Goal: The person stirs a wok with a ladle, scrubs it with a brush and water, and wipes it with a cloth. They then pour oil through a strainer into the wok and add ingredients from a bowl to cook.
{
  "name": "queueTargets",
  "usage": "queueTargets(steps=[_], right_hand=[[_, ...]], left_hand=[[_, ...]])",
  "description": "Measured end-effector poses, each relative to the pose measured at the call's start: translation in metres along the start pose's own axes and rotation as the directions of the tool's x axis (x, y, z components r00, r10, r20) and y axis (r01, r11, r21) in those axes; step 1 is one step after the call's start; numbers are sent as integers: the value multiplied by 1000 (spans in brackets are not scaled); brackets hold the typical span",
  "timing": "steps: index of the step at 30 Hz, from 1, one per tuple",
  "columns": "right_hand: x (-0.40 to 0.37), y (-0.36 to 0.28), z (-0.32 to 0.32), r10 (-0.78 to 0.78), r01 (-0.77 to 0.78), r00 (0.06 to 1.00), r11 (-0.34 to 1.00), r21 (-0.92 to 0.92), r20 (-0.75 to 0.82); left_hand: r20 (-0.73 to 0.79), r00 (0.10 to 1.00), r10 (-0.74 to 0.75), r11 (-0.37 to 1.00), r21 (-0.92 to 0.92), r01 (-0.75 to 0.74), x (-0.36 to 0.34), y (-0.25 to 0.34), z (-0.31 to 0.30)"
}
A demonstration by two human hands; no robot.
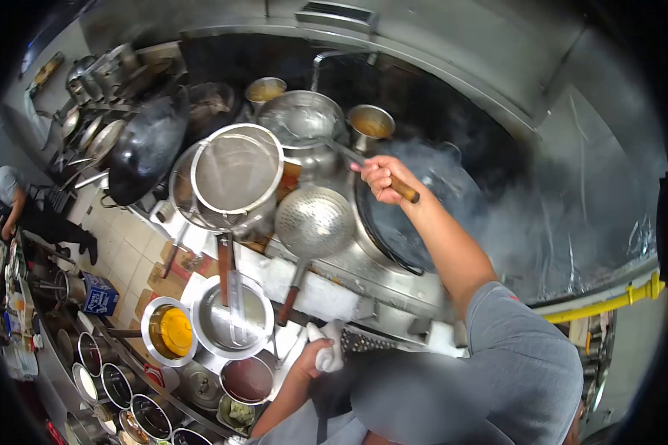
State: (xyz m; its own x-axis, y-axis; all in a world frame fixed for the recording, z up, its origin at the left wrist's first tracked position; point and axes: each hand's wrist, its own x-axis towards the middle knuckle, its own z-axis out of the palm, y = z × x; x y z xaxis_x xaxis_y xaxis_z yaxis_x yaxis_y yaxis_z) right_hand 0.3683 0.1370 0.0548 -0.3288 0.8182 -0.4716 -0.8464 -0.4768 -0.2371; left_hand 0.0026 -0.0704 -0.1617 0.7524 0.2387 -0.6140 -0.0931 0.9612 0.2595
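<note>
My right hand (382, 179) is closed round the wooden-ended handle of a ladle (341, 151). The ladle's far end reaches the metal pot of water (301, 120), where water runs from a tap (316, 74). Below that hand and forearm, a large dark wok (416, 215) gives off steam. Near my body, my left hand (313, 358) grips a white cloth (329, 351). Between the hands lies a perforated skimmer (315, 222) with its handle toward me. Left of it, a round mesh strainer (237, 169) rests over another strainer.
Bowls with yellow (172, 331) and dark red contents (247, 380) stand at the lower left, beside a metal pot (232, 319). Another dark wok (148, 146) leans at the left. A person (22, 208) is at the far left. A yellow pipe (616, 298) runs at the right.
</note>
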Motion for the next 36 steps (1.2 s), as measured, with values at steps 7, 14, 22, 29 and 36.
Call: queueTargets(steps=[7, 14, 22, 29, 36], right_hand=[[-202, 26, 2, 9, -8, 999, 1000, -24, 36], [-300, 77, -37, -130, -29, 916, 921, -388, -379], [-293, 98, -47, -653, -323, 672, 167, -932, -350], [-138, 16, -4, -568, 83, 807, 384, -919, -164], [-38, 32, 8, -654, 90, 750, 250, -964, -99]], left_hand=[[46, 993, -107, 949, -294, 116, 155, -157, -43], [-47, 996, -76, 820, -571, 36, 234, -254, 18], [302, 952, -51, 919, -359, 164, 80, -174, 0], [274, 937, 217, 924, -366, -108, -6, -92, -55], [228, 967, 116, 986, -145, -84, -68, -15, -38]])
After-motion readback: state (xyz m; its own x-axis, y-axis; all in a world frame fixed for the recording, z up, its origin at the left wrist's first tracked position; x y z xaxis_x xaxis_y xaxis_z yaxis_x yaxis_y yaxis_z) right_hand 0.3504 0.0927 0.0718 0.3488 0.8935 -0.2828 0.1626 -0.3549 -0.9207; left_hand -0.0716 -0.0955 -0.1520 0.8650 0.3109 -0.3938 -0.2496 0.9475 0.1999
